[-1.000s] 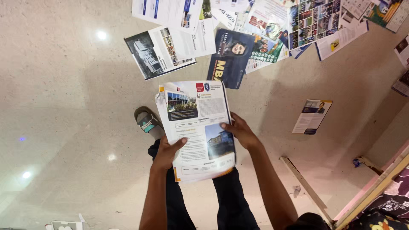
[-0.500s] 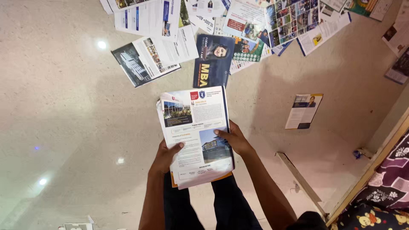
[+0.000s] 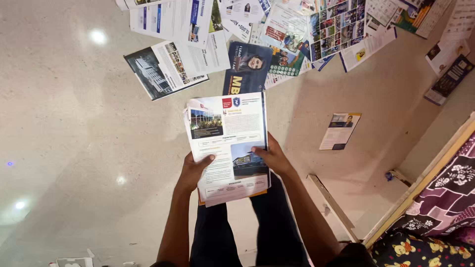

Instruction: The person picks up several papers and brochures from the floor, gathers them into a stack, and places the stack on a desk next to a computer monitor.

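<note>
A stack of printed brochures (image 3: 225, 133) is held flat in front of me over the floor, its top sheet white with building photos. My left hand (image 3: 192, 172) grips the stack's lower left edge, thumb on top. My right hand (image 3: 272, 157) grips the right edge, thumb resting on the lower photo. Beyond the stack, a dark blue brochure (image 3: 245, 66) with a portrait lies on the floor, partly hidden by the stack.
Many loose brochures (image 3: 277, 29) are spread over the beige floor at the top. An open booklet with a building photo (image 3: 161, 66) lies top left. A single leaflet (image 3: 339, 131) lies right. A wooden strip (image 3: 330, 200) and a bed edge with patterned cloth (image 3: 435, 207) are lower right.
The stack and both hands have stayed together, shifting slightly. The view has drifted, so the floor papers and the bed sit a little differently. The sandalled foot seen earlier is now hidden.
</note>
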